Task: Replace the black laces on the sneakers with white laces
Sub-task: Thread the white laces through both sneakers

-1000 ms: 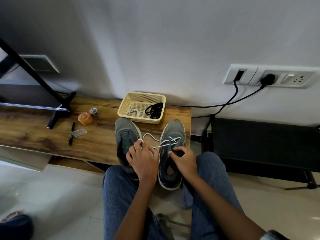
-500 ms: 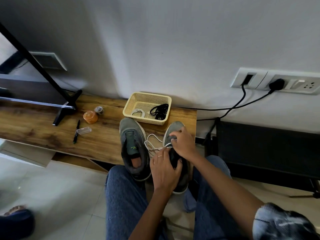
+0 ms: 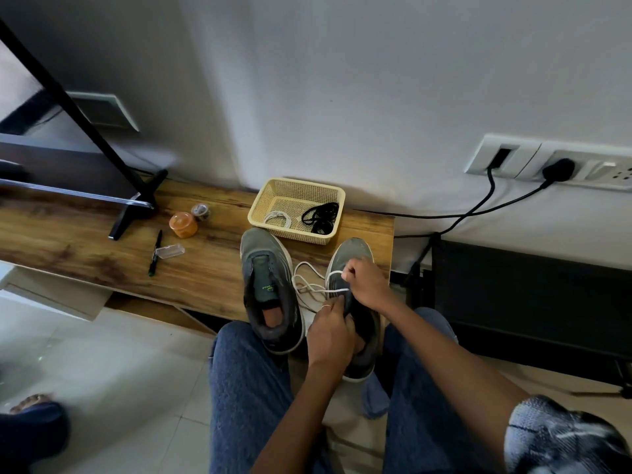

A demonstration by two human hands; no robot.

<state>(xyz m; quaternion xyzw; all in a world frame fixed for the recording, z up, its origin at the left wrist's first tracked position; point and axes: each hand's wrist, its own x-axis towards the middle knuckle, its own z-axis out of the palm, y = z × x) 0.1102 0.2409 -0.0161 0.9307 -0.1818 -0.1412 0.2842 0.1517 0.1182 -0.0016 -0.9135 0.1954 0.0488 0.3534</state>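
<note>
Two grey sneakers stand side by side on the wooden bench [image 3: 212, 268]. The left sneaker [image 3: 268, 289] has no lace. A white lace [image 3: 307, 285] runs through the right sneaker [image 3: 352, 265] and loops loosely between the two shoes. My right hand [image 3: 367, 283] pinches the lace over the shoe's eyelets. My left hand [image 3: 333, 333] grips the right sneaker's tongue and collar. A yellow basket [image 3: 260, 208] behind the shoes holds black laces [image 3: 321, 217] and another white lace [image 3: 277, 218].
An orange container [image 3: 183, 224], a small round tin [image 3: 200, 211], a black pen [image 3: 155, 252] and a clear cap [image 3: 170, 251] lie on the bench's left part. A black stand leg [image 3: 133, 208] rests there. Black cables [image 3: 478, 203] run from wall sockets [image 3: 554, 162].
My left hand moved from the lace between the shoes onto the right sneaker's collar. My right hand rose from the shoe's collar to the eyelets nearer the toe and took hold of the lace.
</note>
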